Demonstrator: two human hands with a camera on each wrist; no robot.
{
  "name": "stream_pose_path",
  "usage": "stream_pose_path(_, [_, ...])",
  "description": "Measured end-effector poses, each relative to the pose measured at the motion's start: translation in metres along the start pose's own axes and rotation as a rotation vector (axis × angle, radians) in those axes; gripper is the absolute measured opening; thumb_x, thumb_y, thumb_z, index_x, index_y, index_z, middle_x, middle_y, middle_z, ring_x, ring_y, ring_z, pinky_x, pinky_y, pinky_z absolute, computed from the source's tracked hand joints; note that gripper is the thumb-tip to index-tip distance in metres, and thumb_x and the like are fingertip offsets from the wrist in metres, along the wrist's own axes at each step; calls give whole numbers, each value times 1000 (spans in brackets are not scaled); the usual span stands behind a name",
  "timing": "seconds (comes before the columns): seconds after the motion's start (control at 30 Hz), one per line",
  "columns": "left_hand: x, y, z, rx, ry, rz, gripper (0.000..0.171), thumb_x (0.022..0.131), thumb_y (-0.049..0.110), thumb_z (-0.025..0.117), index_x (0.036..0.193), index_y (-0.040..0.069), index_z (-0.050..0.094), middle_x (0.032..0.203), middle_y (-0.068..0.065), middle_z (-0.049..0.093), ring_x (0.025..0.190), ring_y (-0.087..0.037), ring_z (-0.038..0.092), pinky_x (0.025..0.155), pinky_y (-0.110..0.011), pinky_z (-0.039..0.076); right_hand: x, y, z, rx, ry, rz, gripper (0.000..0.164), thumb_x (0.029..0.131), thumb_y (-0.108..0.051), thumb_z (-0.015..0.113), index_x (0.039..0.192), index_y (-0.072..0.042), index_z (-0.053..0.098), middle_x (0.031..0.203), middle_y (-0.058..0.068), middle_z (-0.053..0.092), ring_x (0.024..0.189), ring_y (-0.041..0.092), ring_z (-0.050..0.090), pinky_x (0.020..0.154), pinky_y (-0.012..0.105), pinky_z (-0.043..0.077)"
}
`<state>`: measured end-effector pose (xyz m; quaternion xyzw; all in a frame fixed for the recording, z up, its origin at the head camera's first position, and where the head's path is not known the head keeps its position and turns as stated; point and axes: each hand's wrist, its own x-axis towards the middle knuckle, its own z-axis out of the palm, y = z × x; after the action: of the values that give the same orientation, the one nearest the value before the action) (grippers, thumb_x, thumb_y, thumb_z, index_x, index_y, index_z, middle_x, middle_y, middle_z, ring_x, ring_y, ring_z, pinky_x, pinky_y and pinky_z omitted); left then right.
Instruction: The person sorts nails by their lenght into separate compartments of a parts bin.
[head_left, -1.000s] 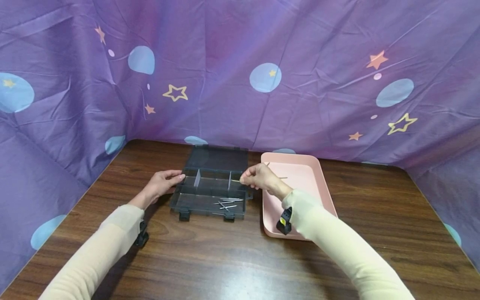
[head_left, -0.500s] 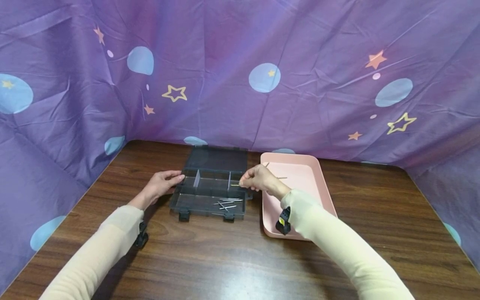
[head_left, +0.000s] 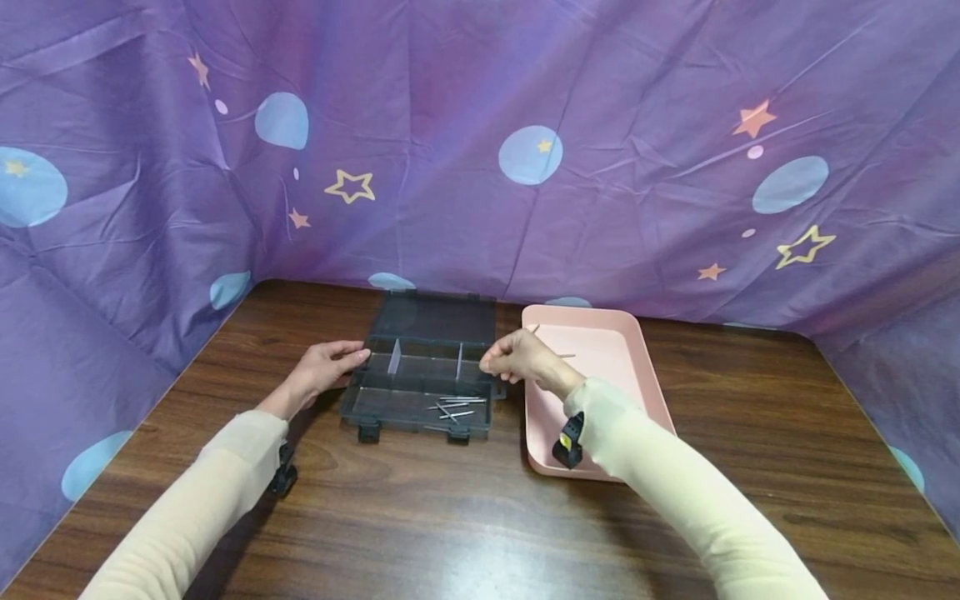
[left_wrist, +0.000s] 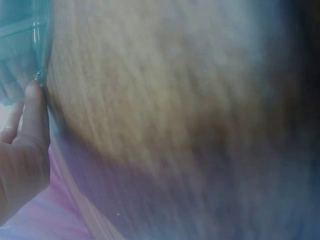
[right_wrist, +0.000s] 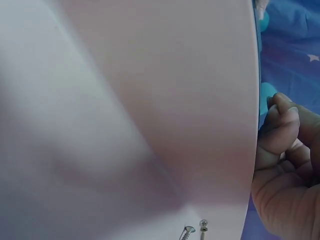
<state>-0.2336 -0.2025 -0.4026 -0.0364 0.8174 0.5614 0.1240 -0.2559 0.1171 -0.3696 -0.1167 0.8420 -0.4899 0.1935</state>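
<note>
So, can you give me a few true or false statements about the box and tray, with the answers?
1. The box has silver pieces in its front section. True.
2. There are screws in the tray. True.
3. The tray stands left of the box. False: it stands on the right.
4. The left hand touches the box. True.
5. The box is closed. False: it is open.
6. The tray is black. False: it is pink.
</note>
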Motion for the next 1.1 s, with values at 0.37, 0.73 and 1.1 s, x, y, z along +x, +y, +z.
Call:
stream_pose_path(0.37, [0, 0, 0, 5, 1, -3, 53, 97, 26, 54, 139, -2, 42, 141, -23, 43, 128, -31, 44, 98, -40, 47, -7, 1, -16, 151, 19, 0, 11, 88, -1, 62, 94, 9, 64, 67, -5, 59, 53, 2, 50, 45, 12, 42])
stream_pose_path(0.73, [-1, 1, -1, 8, -2, 5, 54, 97, 28, 53, 140, -3, 41, 141, -23, 43, 129, -33, 43, 99, -41, 46, -16, 15, -52, 297, 74, -22, 11, 91, 0, 58, 82, -6, 61, 66, -8, 57, 56, 0, 50, 50, 11, 43])
stream_pose_path(1.1, [-3, 1, 0, -1, -11, 3, 55, 97, 29, 53, 140, -3, 40, 143, -23, 40, 130, -34, 41, 101, -42, 44, -24, 35, -68, 261, 126, 18, 6, 92, -6, 59, 86, -7, 60, 69, -9, 57, 59, 1, 51, 53, 12, 44])
